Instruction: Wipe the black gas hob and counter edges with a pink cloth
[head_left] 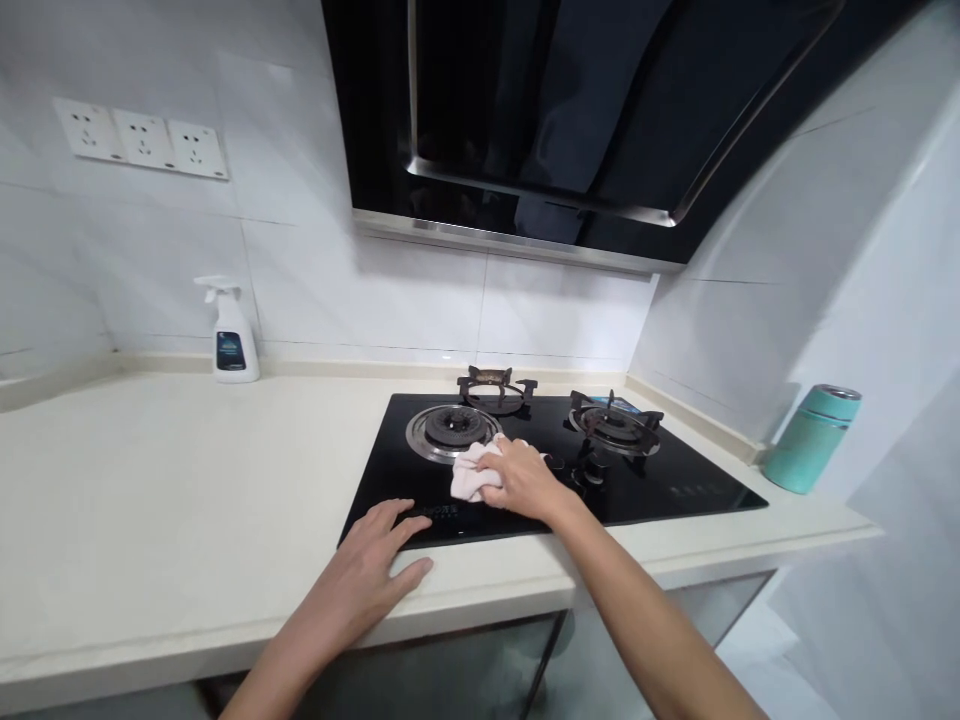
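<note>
1. The pale pink cloth is pressed onto the black glass gas hob by the right hand. The cloth lies at about 5 o'clock from the left burner, touching the burner's steel ring.
2. The right grip is closed down: the fingers are curled over the top of the bunched cloth, and the cloth is clamped between them and the glass.
3. The left hand is held open, with no object in its grip. Its spread fingers are laid on the front edge of the hob, and its thumb is placed on the pale stone table.
4. The right burner is seen at about 2 o'clock from the cloth, with a black control knob just in front of it.
5. A white spray bottle is stood on the table at about 10 o'clock from the hob, against the white tiled wall.
6. A teal flask is placed at about 3 o'clock, tilted against the wall.
7. Three wall sockets are mounted at about 10 o'clock, and a black range hood is fixed at 12 o'clock above the hob.
</note>
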